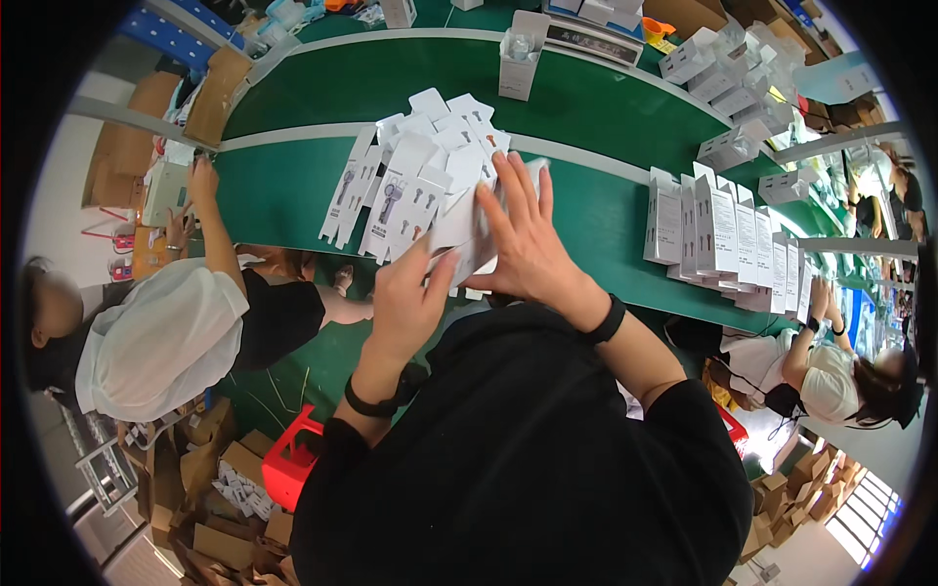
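Close in front of my body, a white printed carton [467,234], partly blurred, is between my two hands. My left hand [408,298] pinches its near lower end with thumb and fingers. My right hand [532,242] grips it from the right, fingers stretched up along its side and thumb low. Just beyond lies a loose pile of flattened white cartons [396,200], printed with pictures of a small grey handheld device. My hands hide part of the held carton and the pile's near right side.
Rows of upright white boxes [718,232] stand on the green table [586,210] at right. An open white box [520,66] stands on the far green strip, near a scale [592,41]. Co-workers sit left [161,337] and right [831,376]. A red stool [291,459] is behind me.
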